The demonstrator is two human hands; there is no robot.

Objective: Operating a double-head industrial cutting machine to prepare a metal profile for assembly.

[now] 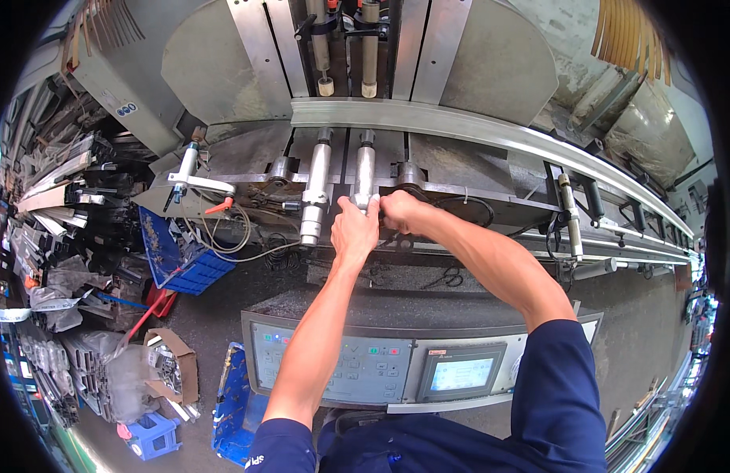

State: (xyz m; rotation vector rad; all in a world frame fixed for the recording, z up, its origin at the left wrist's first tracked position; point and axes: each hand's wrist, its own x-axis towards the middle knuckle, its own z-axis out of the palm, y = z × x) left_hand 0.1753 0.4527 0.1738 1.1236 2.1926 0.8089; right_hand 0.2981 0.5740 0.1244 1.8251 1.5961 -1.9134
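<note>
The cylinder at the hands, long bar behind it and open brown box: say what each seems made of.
Cylinder: likely polished steel or aluminium, from its bright highlights. Long bar: probably aluminium, with a satin, silvery-grey face. Brown box: apparently cardboard, matte with an open flap.

Hands together; cylinder touched (silvery)

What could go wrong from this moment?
The left hand and right hand crowd the near end of the metal cylinder on the right of the pair; fingers might get pinched if it moved. The left forearm overlaps the button panel in view, so lowering it could press something. The blue crate on the floor might trip someone stepping left.
</note>
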